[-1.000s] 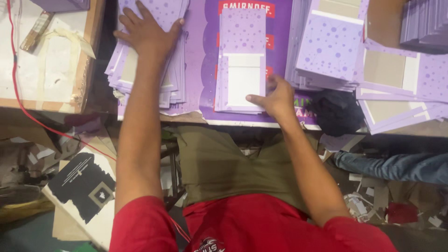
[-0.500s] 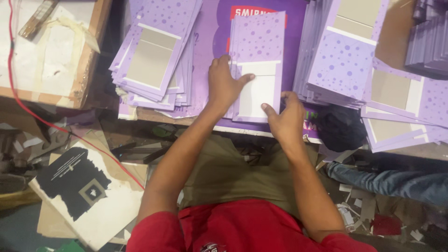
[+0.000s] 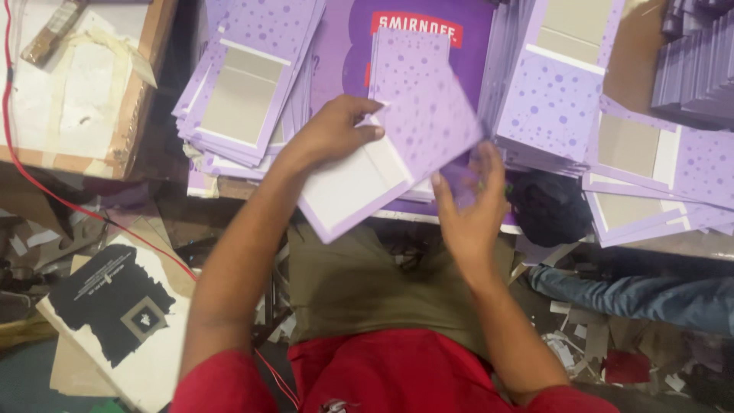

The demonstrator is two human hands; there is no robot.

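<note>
Head view. The left hand (image 3: pixel 332 131) gripped a purple dotted card (image 3: pixel 390 157) by its upper edge, fingers pinched on it, holding it tilted above the counter (image 3: pixel 336 46) with its white panel toward the person. The right hand (image 3: pixel 468 208) was spread with fingers apart, just below the card's right corner; whether it touched the card could not be told. A left stack (image 3: pixel 245 84) and a right stack (image 3: pixel 566 84) of like cards flanked it. A black-and-white board (image 3: pixel 115 306) lay on the floor.
</note>
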